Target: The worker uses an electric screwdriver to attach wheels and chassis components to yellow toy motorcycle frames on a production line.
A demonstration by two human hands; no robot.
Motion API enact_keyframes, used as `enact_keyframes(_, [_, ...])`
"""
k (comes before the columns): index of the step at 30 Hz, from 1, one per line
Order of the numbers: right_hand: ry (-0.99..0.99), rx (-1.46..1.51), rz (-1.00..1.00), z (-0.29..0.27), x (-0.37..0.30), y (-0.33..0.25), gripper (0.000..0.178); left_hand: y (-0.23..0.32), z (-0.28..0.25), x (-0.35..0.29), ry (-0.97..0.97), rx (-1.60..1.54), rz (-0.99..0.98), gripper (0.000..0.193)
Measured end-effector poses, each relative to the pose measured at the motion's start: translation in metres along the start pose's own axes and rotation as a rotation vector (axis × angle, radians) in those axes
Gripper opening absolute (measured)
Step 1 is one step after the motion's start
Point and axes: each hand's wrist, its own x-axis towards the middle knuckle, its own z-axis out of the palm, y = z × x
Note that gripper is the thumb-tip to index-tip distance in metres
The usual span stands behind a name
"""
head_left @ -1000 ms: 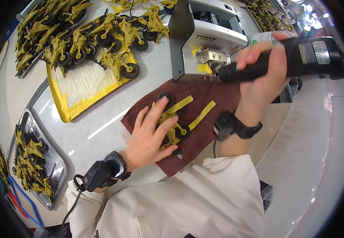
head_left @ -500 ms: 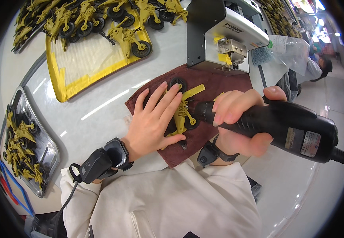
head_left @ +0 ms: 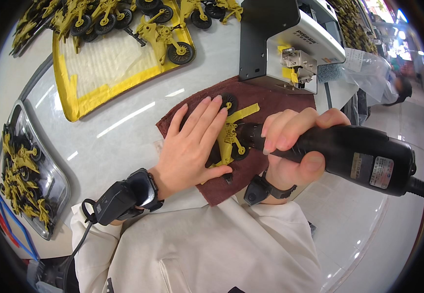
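My left hand point(head_left: 188, 151) lies flat with its fingers stretched out over a yellow plastic toy with black spoked wheels point(head_left: 228, 136), pressing it against a dark red cloth point(head_left: 270, 100). Part of the toy is hidden under the palm. A yellow strip sticks out from it to the right. My right hand point(head_left: 295, 141) is wrapped round a black corded power screwdriver point(head_left: 348, 151), held nearly level. The screwdriver's tip points left at the toy's middle; whether it touches a screw I cannot make out.
Beyond the cloth stands a black-and-white machine with a metal fitting point(head_left: 297, 63). A yellow-edged board point(head_left: 87, 110) bears several similar toys. More lie in a metal tray point(head_left: 60, 190) at the left. A clear plastic bag point(head_left: 368, 73) is at the right, near a person point(head_left: 403, 90).
The table's things have shifted slightly rightward in view. The screwdriver's rear end has come up a little, so it sits more level. My left hand stays flat on the toy.
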Motion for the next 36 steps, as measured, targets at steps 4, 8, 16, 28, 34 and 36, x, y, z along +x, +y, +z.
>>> enact_keyframes(4, [-0.201,0.249,-0.151,-0.020,0.006,0.002,0.064,-0.002,0.000,-0.001,-0.003,0.015,-0.004,0.097])
enact_keyframes(8, [0.348,0.010,-0.333,-0.034,0.030,-0.049,0.053,0.000,0.004,-0.002,0.012,0.039,0.020,0.101])
enact_keyframes(16, [0.400,-0.355,-0.158,-0.037,0.094,-0.017,0.034,0.000,0.004,-0.001,0.107,0.028,-0.001,0.105])
enact_keyframes(28, [-0.122,0.134,-0.174,0.006,0.006,-0.004,0.071,0.002,0.000,-0.003,0.119,0.090,-0.077,0.100])
enact_keyframes(34, [-0.188,0.081,-0.153,0.012,0.013,0.001,0.070,0.000,0.001,-0.004,0.103,0.077,-0.070,0.100])
enact_keyframes(36, [-0.184,0.030,-0.173,0.011,0.013,0.002,0.070,-0.001,0.001,-0.004,0.106,0.067,-0.066,0.100])
